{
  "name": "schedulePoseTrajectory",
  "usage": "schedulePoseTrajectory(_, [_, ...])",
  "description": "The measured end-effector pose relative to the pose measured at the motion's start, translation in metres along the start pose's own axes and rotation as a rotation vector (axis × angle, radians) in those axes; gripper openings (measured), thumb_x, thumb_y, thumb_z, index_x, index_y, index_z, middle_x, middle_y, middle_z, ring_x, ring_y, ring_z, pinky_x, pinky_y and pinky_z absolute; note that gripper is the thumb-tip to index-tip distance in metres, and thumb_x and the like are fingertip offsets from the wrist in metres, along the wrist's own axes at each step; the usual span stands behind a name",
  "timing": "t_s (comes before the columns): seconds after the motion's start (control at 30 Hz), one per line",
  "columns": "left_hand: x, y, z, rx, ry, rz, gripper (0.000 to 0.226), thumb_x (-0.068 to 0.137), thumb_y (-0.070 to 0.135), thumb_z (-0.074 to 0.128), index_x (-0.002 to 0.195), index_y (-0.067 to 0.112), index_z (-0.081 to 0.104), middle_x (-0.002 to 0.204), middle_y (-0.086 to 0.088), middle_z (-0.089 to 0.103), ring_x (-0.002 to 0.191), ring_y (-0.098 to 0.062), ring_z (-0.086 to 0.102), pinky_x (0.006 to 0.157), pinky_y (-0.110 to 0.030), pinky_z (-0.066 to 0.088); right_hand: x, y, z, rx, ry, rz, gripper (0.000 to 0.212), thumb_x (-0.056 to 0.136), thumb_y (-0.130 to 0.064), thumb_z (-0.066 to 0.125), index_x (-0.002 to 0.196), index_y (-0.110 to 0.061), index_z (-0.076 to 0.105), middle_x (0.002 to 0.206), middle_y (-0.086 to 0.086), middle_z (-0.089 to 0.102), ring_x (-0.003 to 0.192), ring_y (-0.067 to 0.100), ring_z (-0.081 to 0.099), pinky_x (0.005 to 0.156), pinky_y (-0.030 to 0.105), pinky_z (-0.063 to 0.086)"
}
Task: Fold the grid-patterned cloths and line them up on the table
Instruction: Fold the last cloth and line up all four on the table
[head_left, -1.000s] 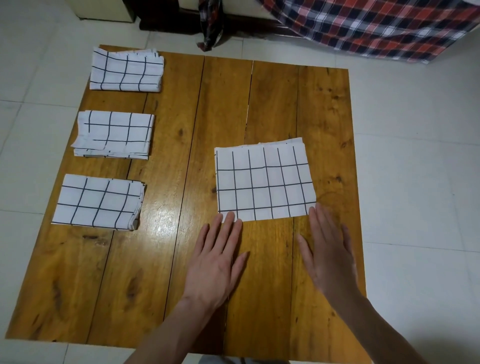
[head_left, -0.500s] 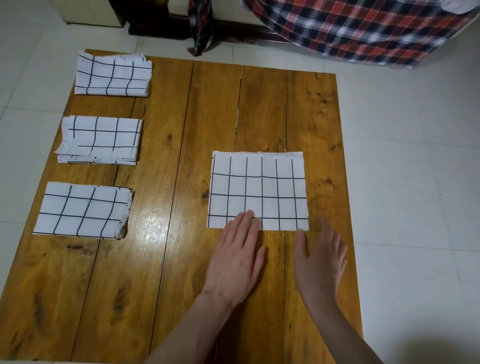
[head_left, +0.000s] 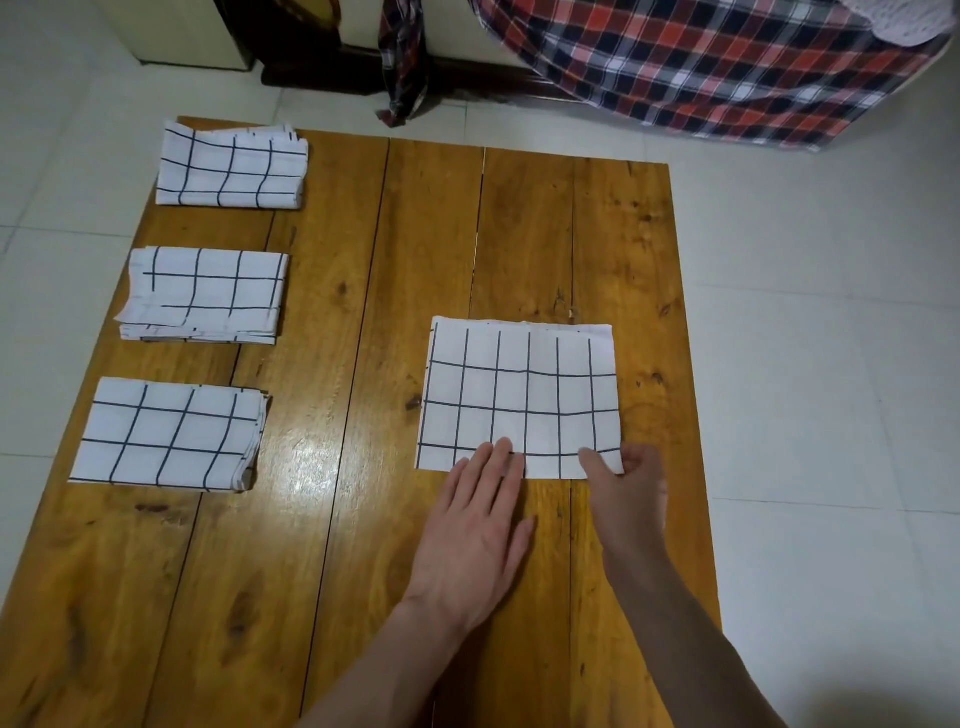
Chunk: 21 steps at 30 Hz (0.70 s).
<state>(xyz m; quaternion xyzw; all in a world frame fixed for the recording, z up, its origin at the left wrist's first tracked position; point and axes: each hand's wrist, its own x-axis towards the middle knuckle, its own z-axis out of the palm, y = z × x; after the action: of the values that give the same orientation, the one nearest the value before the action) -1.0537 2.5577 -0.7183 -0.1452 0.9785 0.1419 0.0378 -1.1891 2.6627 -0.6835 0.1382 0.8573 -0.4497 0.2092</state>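
While the left hand lies flat with straight fingers, its fingertips resting on the near edge of the half-folded cloth, the right hand pinches that cloth's near right corner, thumb on top and the other fingers curled beneath. This cloth lies flat on the right half of the wooden table. Along the table's left side three folded cloths sit in a column, well apart from it: the far one, the middle one and the near one. A plaid blanket hangs beyond the table.
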Motion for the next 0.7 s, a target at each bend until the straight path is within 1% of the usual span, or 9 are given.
schedulePoseTrajectory(0.1, [-0.004,0.006,-0.001,-0.009,-0.007,-0.005,0.062,0.112,0.051,0.025,0.162,0.015,0.032,0.168,-0.006,0.033,0.158,-0.023,0.025,0.125,-0.047,0.030,-0.005,0.006,-0.004,0.087,-0.008,-0.045,0.035,0.095,-0.025,0.074,0.118,-0.027,0.048,0.097,-0.016,0.052,0.082,0.005,0.052,0.064,0.029,0.044])
schedulePoseTrajectory(0.17, [-0.008,0.010,0.000,-0.009,-0.009,0.010,0.062,0.112,0.051,0.025,0.161,0.015,0.034,0.168,-0.005,0.035,0.156,-0.023,0.029,0.124,-0.048,0.034,-0.013,0.006,-0.010,0.069,0.019,-0.065,0.028,0.095,-0.026,0.073,0.115,-0.024,0.054,0.096,-0.010,0.061,0.082,0.009,0.058,0.067,0.033,0.047])
schedulePoseTrajectory(0.27, [-0.013,0.019,0.002,-0.021,-0.016,0.051,0.061,0.112,0.052,0.025,0.161,0.016,0.036,0.167,-0.004,0.037,0.155,-0.022,0.032,0.120,-0.050,0.038,-0.026,0.013,-0.023,0.054,0.069,-0.130,0.017,0.097,-0.024,0.070,0.112,-0.024,0.061,0.091,-0.008,0.067,0.080,0.011,0.064,0.061,0.026,0.048])
schedulePoseTrajectory(0.33, [-0.015,0.021,0.002,-0.039,-0.010,0.052,0.060,0.112,0.051,0.025,0.160,0.017,0.037,0.166,-0.003,0.038,0.155,-0.021,0.033,0.120,-0.050,0.038,-0.032,0.019,-0.030,0.018,0.087,-0.180,0.008,0.098,-0.024,0.068,0.101,-0.029,0.063,0.085,-0.008,0.068,0.076,0.011,0.065,0.059,0.023,0.047])
schedulePoseTrajectory(0.4, [-0.017,0.020,-0.001,-0.052,0.018,0.005,0.058,0.111,0.049,0.027,0.157,0.016,0.040,0.163,-0.006,0.042,0.152,-0.022,0.037,0.121,-0.050,0.037,-0.036,0.024,-0.031,0.011,0.109,-0.190,0.010,0.099,-0.026,0.067,0.096,-0.035,0.063,0.089,-0.007,0.069,0.080,0.012,0.066,0.062,0.024,0.047])
schedulePoseTrajectory(0.47, [-0.021,0.012,-0.004,-0.065,0.058,-0.080,0.055,0.110,0.046,0.033,0.154,0.015,0.044,0.155,-0.008,0.048,0.146,-0.024,0.043,0.121,-0.049,0.038,-0.040,0.028,-0.029,0.028,0.122,-0.171,0.010,0.100,-0.027,0.066,0.109,-0.030,0.068,0.100,-0.006,0.068,0.086,0.012,0.066,0.065,0.022,0.048])
schedulePoseTrajectory(0.57, [-0.030,-0.004,-0.004,-0.073,0.106,-0.160,0.053,0.107,0.042,0.041,0.151,0.013,0.047,0.146,-0.010,0.053,0.137,-0.025,0.047,0.119,-0.048,0.041,-0.046,0.025,-0.021,0.015,0.123,-0.204,0.030,0.101,-0.028,0.063,0.128,-0.016,0.068,0.110,-0.009,0.065,0.091,0.011,0.066,0.070,0.022,0.052])
schedulePoseTrajectory(0.63, [-0.035,-0.012,-0.002,-0.061,0.117,-0.134,0.054,0.107,0.040,0.042,0.152,0.011,0.046,0.144,-0.010,0.054,0.136,-0.025,0.048,0.119,-0.047,0.041,-0.052,0.019,-0.014,-0.011,0.102,-0.277,0.032,0.102,-0.032,0.061,0.131,-0.020,0.068,0.114,-0.010,0.063,0.097,0.012,0.065,0.080,0.033,0.059])
schedulePoseTrajectory(0.7, [-0.039,-0.017,-0.002,-0.059,0.115,-0.091,0.053,0.108,0.040,0.040,0.152,0.011,0.044,0.146,-0.009,0.053,0.138,-0.024,0.047,0.120,-0.048,0.040,-0.058,0.012,-0.006,-0.029,0.077,-0.346,0.033,0.103,-0.033,0.059,0.134,-0.026,0.067,0.114,-0.011,0.062,0.099,0.011,0.064,0.084,0.035,0.059])
